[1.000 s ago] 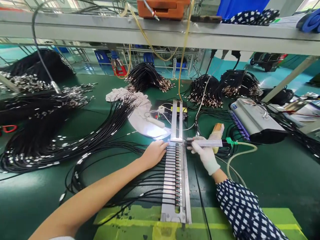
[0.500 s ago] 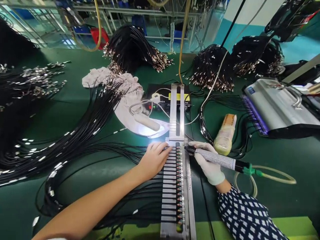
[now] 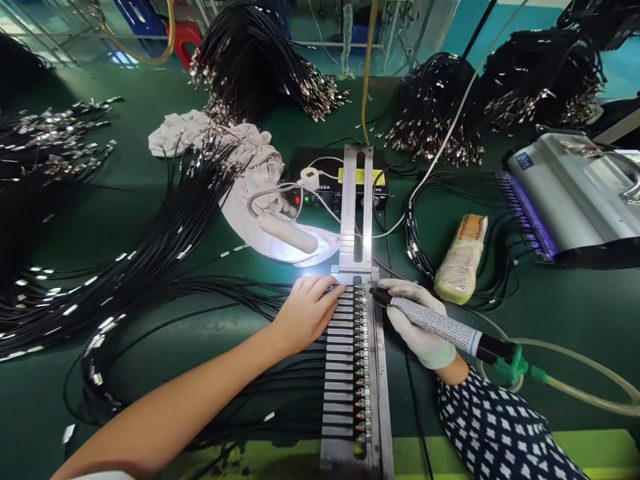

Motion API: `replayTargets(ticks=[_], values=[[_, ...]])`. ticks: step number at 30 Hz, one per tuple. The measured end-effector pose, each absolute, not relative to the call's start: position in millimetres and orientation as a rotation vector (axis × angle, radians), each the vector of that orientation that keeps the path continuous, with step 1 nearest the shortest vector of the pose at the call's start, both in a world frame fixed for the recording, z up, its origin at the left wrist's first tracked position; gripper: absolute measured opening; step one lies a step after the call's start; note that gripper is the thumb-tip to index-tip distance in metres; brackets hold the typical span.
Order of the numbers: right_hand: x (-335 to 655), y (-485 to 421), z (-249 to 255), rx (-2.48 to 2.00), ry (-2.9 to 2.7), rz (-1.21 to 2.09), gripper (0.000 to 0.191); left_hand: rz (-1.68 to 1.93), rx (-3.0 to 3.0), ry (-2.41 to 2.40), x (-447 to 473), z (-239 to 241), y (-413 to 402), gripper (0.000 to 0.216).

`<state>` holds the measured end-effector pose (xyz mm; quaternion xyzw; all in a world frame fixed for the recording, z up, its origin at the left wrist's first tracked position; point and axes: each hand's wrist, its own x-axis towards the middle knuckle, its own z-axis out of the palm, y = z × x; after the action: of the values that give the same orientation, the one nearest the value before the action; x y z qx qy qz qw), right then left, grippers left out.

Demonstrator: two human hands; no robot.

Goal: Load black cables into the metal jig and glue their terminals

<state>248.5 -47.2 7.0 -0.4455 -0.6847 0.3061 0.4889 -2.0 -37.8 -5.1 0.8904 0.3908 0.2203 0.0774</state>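
My bare left hand [image 3: 310, 313] lies over the upper end of a slotted metal fixture [image 3: 337, 427], its fingers stretched out with the tips on the top slots. Black cables [image 3: 240, 293] run from the left under that hand into the slots. A row of small cable ends [image 3: 360, 353] with bits of orange and green shows along the fixture's right side. My right hand [image 3: 420, 327], in a white glove, is closed around a dispensing syringe [image 3: 440, 325] with a black tip and a green hose fitting. The syringe's tip points left beside the topmost cable ends; contact cannot be made out.
A lit lamp [image 3: 287, 233] lies on white cloth [image 3: 240, 217] beyond my left hand. Behind the fixture sits a black control box [image 3: 320, 190]. A wrapped block [image 3: 461, 260] and a silver device with purple light [image 3: 575, 193] stand right. Cable bundles [image 3: 250, 60] line the back.
The whole view has shifted slightly, with the background moving up. Both hands keep nearly the same places on the fixture, and the syringe stays in my right hand.
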Motion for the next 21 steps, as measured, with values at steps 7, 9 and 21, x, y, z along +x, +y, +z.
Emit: replayTargets(ticks=[7,9,21], values=[[246.2,-47.9,13.2,-1.054,-1.793,0.658,0.025,0.665,2.666,1.172,-2.7,-4.6,-38.4,0.032],[245.8,-47.8,13.6,-1.048,-1.807,0.644,0.025,0.664,2.672,1.171,-2.7,-4.7,-38.6,0.032],[243.8,-47.1,15.4,-1.084,-1.821,0.624,0.025,0.67,2.656,1.178,-2.5,-3.8,-38.4,0.034]])
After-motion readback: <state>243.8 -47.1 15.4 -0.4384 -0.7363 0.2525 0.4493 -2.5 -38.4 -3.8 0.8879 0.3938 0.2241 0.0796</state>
